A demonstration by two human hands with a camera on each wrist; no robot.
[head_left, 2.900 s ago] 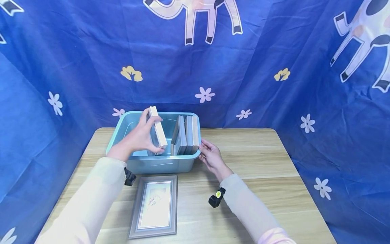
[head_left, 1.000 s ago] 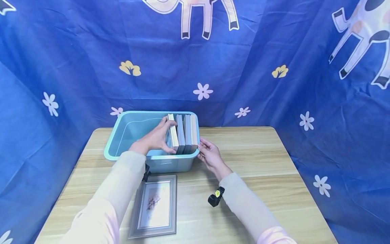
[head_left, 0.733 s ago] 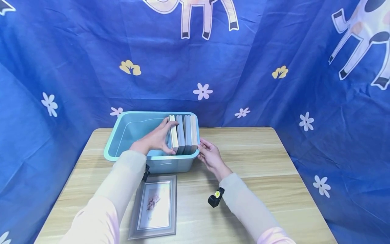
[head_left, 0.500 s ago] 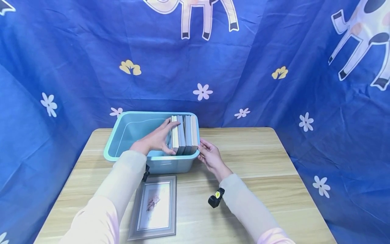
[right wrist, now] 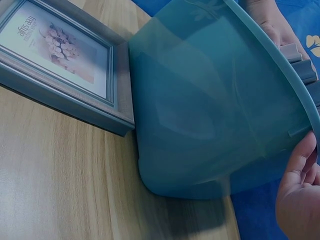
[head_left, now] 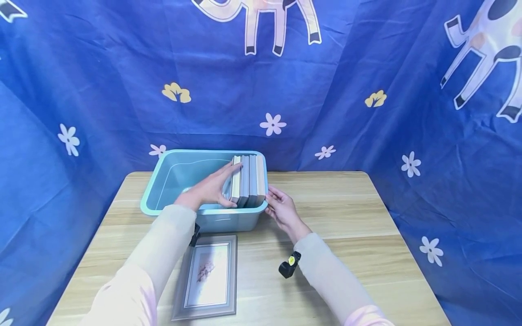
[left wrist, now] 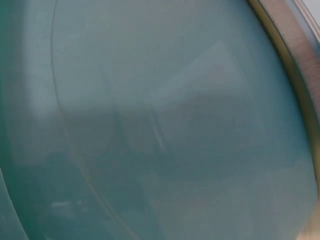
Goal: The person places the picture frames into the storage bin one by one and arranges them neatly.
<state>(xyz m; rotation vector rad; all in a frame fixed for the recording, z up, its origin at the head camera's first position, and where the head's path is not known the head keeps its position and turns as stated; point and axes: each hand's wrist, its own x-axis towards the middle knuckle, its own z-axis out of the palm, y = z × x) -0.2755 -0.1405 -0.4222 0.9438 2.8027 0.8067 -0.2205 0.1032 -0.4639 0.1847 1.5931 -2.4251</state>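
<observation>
A light blue plastic bin (head_left: 228, 222) stands at the back of the table. Inside its right end, several picture frames (head_left: 253, 181) in grey, blue-grey and pinkish beige stand on edge side by side. At the left of that row, my left hand (head_left: 210, 186) grips a cream-white picture frame (head_left: 236, 179), thumb at its near end and fingers at its far end. My right hand (head_left: 283, 210) pinches the bin's right rim from outside, its thumb at the rim in the right wrist view. The left wrist view is filled mostly by the bin's wall (left wrist: 175, 100).
A grey picture frame (head_left: 208, 276) with a flower print lies face up in front of the bin, close to its wall. The wooden table (head_left: 346, 253) stretches right of it. Blue patterned cloth (head_left: 228, 104) hangs around the back and sides.
My left hand has carried the cream-white frame rightwards inside the bin, up against the others. The standing frames have straightened and closed together. My right hand has stayed at the rim.
</observation>
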